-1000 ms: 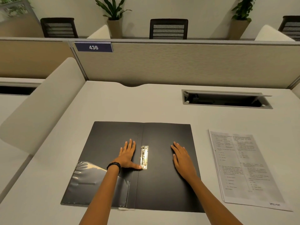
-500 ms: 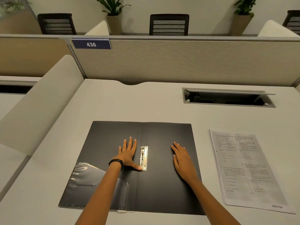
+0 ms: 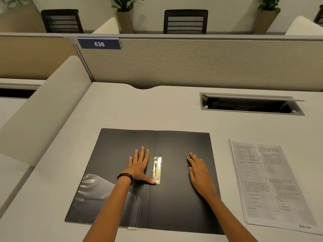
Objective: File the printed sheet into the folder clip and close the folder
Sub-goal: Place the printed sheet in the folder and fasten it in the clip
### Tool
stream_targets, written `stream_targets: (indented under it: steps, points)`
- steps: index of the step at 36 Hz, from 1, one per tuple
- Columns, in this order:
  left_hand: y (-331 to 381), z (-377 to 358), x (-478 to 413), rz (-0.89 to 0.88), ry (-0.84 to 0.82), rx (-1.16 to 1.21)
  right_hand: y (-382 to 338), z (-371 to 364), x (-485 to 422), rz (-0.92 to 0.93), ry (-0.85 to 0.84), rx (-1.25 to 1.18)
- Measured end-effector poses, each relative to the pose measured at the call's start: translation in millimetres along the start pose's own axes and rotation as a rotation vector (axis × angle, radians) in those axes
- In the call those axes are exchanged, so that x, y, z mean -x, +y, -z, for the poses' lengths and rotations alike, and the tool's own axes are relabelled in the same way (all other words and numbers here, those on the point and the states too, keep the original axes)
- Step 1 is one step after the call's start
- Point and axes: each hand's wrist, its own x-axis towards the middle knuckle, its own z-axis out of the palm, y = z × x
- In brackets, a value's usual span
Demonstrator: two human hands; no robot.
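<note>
A black folder (image 3: 176, 203) lies open and flat on the desk in front of me. Its brass clip (image 3: 157, 169) sits just right of the spine. A clear plastic pocket (image 3: 97, 196) covers the lower part of the left flap. My left hand (image 3: 139, 165) rests palm down on the left flap, fingers spread, with the thumb tip touching the clip's lower end. My right hand (image 3: 199, 172) lies flat on the right flap, holding nothing. The printed sheet (image 3: 269, 182) lies on the desk to the right of the folder, apart from both hands.
An open cable hatch (image 3: 251, 104) is sunk into the desk at the back right. A beige partition (image 3: 192, 63) with a "436" label closes the far side. A curved white divider (image 3: 43, 109) runs along the left edge.
Both hands stay flat on the folder in the same places. Only the view has shifted slightly.
</note>
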Motion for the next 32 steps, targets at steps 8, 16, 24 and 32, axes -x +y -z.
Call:
stream_targets:
  steps: [8, 16, 24, 32]
  points:
    - [-1.9, 5.6, 1.6, -0.006, -0.034, 0.025, -0.1, 0.2, 0.7, -0.011, -0.008, -0.017]
    - [-7.8, 33.1, 17.1, -0.101, -0.174, 0.203, 0.7, 0.8, 0.7, -0.001, 0.001, 0.011]
    - [-13.8, 15.4, 20.2, -0.147, -0.013, 0.463, 0.5, 2.0, 0.9, 0.012, 0.015, 0.0]
    - [-15.6, -0.2, 15.0, -0.174, 0.097, 0.472, 1.4, 2.1, 1.0, 0.002, -0.001, -0.024]
